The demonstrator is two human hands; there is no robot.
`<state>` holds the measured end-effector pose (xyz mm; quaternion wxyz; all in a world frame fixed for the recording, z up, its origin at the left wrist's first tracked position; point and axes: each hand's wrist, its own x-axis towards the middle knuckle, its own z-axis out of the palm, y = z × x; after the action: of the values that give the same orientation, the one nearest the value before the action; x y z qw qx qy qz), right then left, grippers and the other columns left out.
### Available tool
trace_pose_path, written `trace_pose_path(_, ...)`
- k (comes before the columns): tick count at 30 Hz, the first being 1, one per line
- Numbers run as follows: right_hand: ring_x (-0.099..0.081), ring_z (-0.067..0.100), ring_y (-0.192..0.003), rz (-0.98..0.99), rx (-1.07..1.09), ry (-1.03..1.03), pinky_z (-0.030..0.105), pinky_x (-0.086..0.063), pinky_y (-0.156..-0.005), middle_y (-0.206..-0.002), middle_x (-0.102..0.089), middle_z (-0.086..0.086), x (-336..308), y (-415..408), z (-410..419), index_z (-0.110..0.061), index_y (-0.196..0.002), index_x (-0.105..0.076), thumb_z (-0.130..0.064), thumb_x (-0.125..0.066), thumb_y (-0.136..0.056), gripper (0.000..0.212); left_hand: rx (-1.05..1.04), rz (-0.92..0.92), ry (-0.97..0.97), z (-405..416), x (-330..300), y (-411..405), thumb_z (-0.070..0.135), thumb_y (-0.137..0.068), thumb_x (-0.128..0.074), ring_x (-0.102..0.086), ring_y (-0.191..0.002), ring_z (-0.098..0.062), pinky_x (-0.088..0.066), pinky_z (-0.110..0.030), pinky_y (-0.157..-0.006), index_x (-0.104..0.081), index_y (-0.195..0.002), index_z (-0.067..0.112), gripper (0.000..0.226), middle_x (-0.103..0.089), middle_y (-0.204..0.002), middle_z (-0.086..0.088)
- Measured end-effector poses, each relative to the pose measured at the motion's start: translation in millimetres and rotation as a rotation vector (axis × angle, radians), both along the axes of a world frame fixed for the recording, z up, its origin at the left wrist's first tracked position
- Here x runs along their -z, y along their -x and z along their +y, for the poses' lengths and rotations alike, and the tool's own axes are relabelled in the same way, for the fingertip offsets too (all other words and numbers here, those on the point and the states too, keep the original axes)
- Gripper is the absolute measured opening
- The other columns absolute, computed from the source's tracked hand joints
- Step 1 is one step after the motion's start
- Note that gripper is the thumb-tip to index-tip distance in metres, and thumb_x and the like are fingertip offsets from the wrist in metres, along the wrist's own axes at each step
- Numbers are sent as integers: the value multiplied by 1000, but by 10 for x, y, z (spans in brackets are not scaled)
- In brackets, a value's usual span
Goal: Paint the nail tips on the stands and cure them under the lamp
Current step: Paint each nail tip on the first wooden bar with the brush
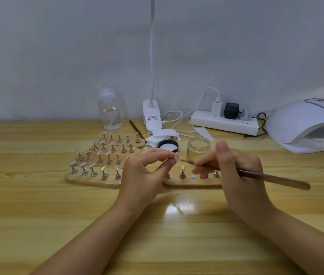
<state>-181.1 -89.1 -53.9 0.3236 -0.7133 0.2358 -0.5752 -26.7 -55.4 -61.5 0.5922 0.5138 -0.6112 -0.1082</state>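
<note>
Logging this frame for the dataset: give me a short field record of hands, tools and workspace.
left hand: pinches a nail tip between thumb and fingers, lifted off the stands
right hand: holds a brush, bristle end towards the nail tip
near stand: wooden base under the hands, one vacant magnet spot showing
other stands: four wooden bases at left, each with five tips
jar: open, black lid beside it
curing lamp: far right, display lit
</note>
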Motion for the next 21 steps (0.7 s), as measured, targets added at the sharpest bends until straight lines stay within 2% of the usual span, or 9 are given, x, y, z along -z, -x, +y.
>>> trace_pose_path(3,-65,6,-61,59,4,13,12,-46,-59,-67,-69,0,-3,-26,-4,-20,-77,-67,-38,-36,-90,38,5,9,-1,-2,8,-3,0,-73,-71,-63,-80,-4,-44,-6,-68,-71,-82,19,21,-68,-79,11)
trace_pose_path(6,-64,9,-52,15,-33,-48,15,-49,-54,-62,-69,3,2,-32,26,-20,-69,-67,-41,-39,-87,40,3,13,2,1,7,-4,0,-73,-71,-63,-80,-2,-44,-8,-72,-71,-82,20,22,-68,-79,13)
trace_pose_path(9,-64,7,-57,5,-4,-12,12,-46,-56,-64,-69,0,-13,-33,21,-21,-74,-67,-40,-37,-88,38,8,8,0,-3,12,-9,2,-73,-71,-63,-80,-2,-46,-11,-74,-71,-82,20,20,-68,-80,12)
trace_pose_path(11,-65,6,-61,49,-2,-6,11,-45,-58,-66,-69,-1,-21,-40,17,-21,-77,-67,-40,-37,-88,38,11,21,7,-8,13,-3,-1,-73,-70,-63,-79,-5,-45,-8,-68,-71,-82,19,21,-69,-79,10)
trace_pose_path(14,-62,9,-51,22,-41,-72,15,-47,-53,-60,-68,4,-17,-38,40,-19,-68,-67,-44,-39,-85,41,14,43,18,-14,9,11,-3,-73,-70,-63,-78,-7,-43,-4,-62,-71,-82,18,23,-68,-77,9)
trace_pose_path(16,-62,9,-51,-1,-28,-56,15,-47,-53,-62,-68,4,-18,-34,38,-20,-68,-67,-43,-38,-86,41,23,43,18,-14,10,11,-3,-73,-70,-63,-78,-7,-44,-5,-62,-71,-83,17,23,-68,-78,9)
trace_pose_path(19,-64,5,-60,52,2,-12,10,-44,-58,-66,-69,0,-32,-38,23,-22,-75,-67,-42,-37,-88,38,20,14,13,-15,16,-7,-1,-73,-71,-63,-78,-4,-46,-10,-70,-72,-82,17,21,-68,-78,10)
trace_pose_path(21,-63,6,-56,59,-16,-39,11,-45,-56,-63,-69,2,-25,-35,27,-20,-72,-68,-44,-38,-86,41,11,3,12,-12,16,-7,-1,-73,-70,-63,-78,-4,-47,-13,-73,-71,-81,19,22,-68,-78,12)
